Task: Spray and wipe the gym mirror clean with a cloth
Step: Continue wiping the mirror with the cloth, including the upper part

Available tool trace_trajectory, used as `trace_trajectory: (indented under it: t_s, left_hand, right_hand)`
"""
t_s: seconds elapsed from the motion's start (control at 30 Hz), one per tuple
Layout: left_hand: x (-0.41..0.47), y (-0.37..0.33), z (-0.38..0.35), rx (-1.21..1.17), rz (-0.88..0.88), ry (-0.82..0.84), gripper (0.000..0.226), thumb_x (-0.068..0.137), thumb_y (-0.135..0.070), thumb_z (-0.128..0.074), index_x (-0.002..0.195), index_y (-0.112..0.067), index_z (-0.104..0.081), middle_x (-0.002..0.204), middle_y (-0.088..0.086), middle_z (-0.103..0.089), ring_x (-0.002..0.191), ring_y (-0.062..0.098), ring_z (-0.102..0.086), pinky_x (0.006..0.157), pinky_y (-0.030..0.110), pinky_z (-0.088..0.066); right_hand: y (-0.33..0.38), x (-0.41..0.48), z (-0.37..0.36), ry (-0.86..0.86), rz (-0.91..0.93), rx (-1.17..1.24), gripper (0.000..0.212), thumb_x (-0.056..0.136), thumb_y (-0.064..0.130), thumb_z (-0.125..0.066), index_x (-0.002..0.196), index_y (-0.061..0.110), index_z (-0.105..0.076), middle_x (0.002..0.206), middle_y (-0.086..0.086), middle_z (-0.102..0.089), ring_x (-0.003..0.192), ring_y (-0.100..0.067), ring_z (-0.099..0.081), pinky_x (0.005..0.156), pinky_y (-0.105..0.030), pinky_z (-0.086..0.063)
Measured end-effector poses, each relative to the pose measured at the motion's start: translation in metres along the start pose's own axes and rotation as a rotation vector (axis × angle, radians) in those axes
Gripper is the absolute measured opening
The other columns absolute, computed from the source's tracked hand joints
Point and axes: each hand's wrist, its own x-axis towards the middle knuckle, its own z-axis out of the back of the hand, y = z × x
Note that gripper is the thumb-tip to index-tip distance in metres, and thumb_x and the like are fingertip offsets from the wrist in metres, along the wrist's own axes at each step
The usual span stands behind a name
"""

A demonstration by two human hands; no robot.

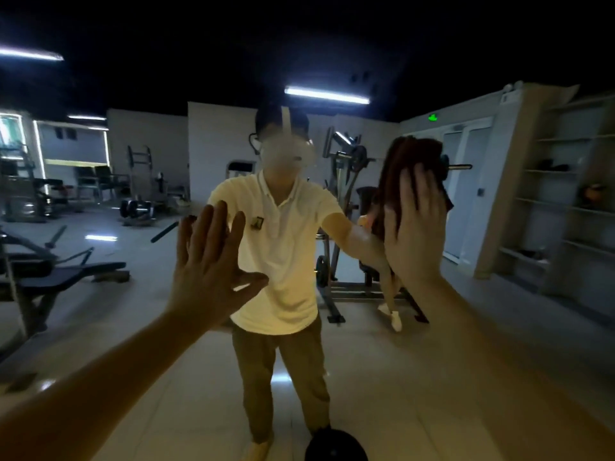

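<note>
Head view, dim gym. The large wall mirror (382, 377) fills the frame and shows a person in a pale yellow polo shirt and khaki trousers.

Left hand (213, 261): palm flat, fingers straight and spread, holding nothing. It lies against the glass at chest height in the reflection.

Right hand (416, 224): fingers straight and together, pressing the dark reddish-brown folded cloth (412, 151) flat to the mirror, right of the reflected head. The cloth sticks out above the fingertips and hangs a little past the hand's right edge.

Storage: a pale open shelving unit (565, 207) stands at far right.
- Middle shelf: a small orange-brown object (594, 191).
- Shelf above it: a low dark item (554, 167).
- Lower shelf: dark flat items (529, 252).
All are too blurred to identify.

Also in the glass: a black padded weight bench (66, 271) at left and a grey plate-loaded machine (346, 168) behind the person. A dark round object (336, 442) sits at bottom centre, identity unclear.
</note>
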Motion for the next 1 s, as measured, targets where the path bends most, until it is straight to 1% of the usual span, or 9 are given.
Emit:
trace_trajectory:
  t_s: [0.07,0.13,0.2,0.3,0.43,0.67,0.87,0.93,1.0]
  left_hand:
    - [-0.001,0.000,-0.001,-0.004,-0.011,-0.010,0.114,0.089,-0.081,-0.049,0.168,-0.013,-0.003,0.172,0.025,-0.005,0.160,0.045,-0.004,0.126,0.067,-0.009]
    - [-0.003,0.001,0.000,-0.011,-0.011,-0.010,0.113,0.089,-0.080,-0.050,0.167,-0.011,-0.007,0.173,0.025,-0.005,0.159,0.047,-0.006,0.126,0.068,-0.011]
    - [-0.004,0.003,-0.001,-0.014,-0.016,-0.005,0.110,0.090,-0.079,-0.051,0.166,-0.007,-0.018,0.172,0.025,-0.006,0.159,0.048,-0.009,0.123,0.071,-0.016]
    - [-0.004,0.005,-0.001,-0.023,-0.016,0.017,0.108,0.091,-0.079,-0.051,0.163,-0.004,-0.025,0.173,0.024,-0.007,0.159,0.046,-0.010,0.120,0.072,-0.020]
    - [-0.005,0.004,-0.001,-0.028,-0.008,0.046,0.107,0.091,-0.080,-0.046,0.164,-0.005,-0.023,0.173,0.024,-0.006,0.159,0.046,-0.009,0.121,0.072,-0.019]
    - [-0.004,0.003,0.000,-0.014,-0.007,0.052,0.108,0.090,-0.080,-0.046,0.164,-0.005,-0.023,0.173,0.024,-0.006,0.159,0.046,-0.009,0.122,0.071,-0.018]
    - [-0.004,-0.001,0.006,-0.004,-0.009,0.041,0.109,0.090,-0.083,-0.040,0.167,-0.012,-0.012,0.173,0.023,-0.007,0.160,0.045,-0.008,0.124,0.069,-0.016]
    - [-0.004,-0.001,0.006,0.008,-0.001,0.049,0.110,0.089,-0.084,-0.040,0.167,-0.011,-0.014,0.173,0.023,-0.008,0.160,0.045,-0.007,0.125,0.068,-0.016]
    - [-0.005,-0.001,0.006,0.024,-0.001,0.053,0.111,0.088,-0.083,-0.041,0.166,-0.009,-0.015,0.173,0.023,-0.008,0.160,0.044,-0.007,0.125,0.068,-0.016]
  right_hand:
    - [0.031,0.000,-0.007,-0.043,-0.165,0.028,0.058,0.108,0.030,-0.034,0.162,0.011,-0.026,0.170,-0.014,-0.021,0.158,-0.034,-0.016,0.126,-0.057,-0.021]
    - [0.070,-0.016,-0.018,-0.035,-0.175,0.066,0.059,0.108,0.030,-0.032,0.163,0.010,-0.025,0.171,-0.014,-0.019,0.158,-0.034,-0.013,0.128,-0.056,-0.014]
    - [0.100,-0.040,-0.027,0.024,-0.086,0.085,0.060,0.107,0.031,-0.031,0.163,0.010,-0.024,0.171,-0.013,-0.016,0.159,-0.033,-0.010,0.129,-0.053,-0.009]
    - [0.115,-0.066,-0.031,0.091,0.085,0.091,0.059,0.106,0.030,-0.035,0.162,0.013,-0.027,0.172,-0.011,-0.017,0.159,-0.031,-0.010,0.128,-0.056,-0.012]
    - [0.114,-0.076,-0.025,0.149,0.200,0.066,0.057,0.105,0.028,-0.042,0.160,0.013,-0.033,0.171,-0.009,-0.021,0.159,-0.032,-0.012,0.126,-0.058,-0.018]
    - [0.101,-0.073,-0.022,0.163,0.296,0.048,0.062,0.103,0.025,-0.049,0.161,0.014,-0.032,0.171,-0.009,-0.022,0.159,-0.033,-0.013,0.126,-0.057,-0.018]
    - [0.038,-0.035,-0.015,0.173,0.654,-0.173,0.066,0.101,0.029,-0.050,0.162,0.019,-0.026,0.166,-0.011,-0.033,0.154,-0.035,-0.026,0.126,-0.057,-0.018]
    - [0.022,0.002,-0.007,0.105,0.482,-0.174,0.067,0.101,0.029,-0.053,0.160,0.017,-0.025,0.165,-0.016,-0.033,0.154,-0.037,-0.025,0.126,-0.058,-0.017]
    - [0.018,0.047,0.001,-0.019,0.152,-0.116,0.061,0.104,0.031,-0.043,0.161,0.014,-0.026,0.166,-0.017,-0.029,0.155,-0.037,-0.023,0.126,-0.058,-0.019]
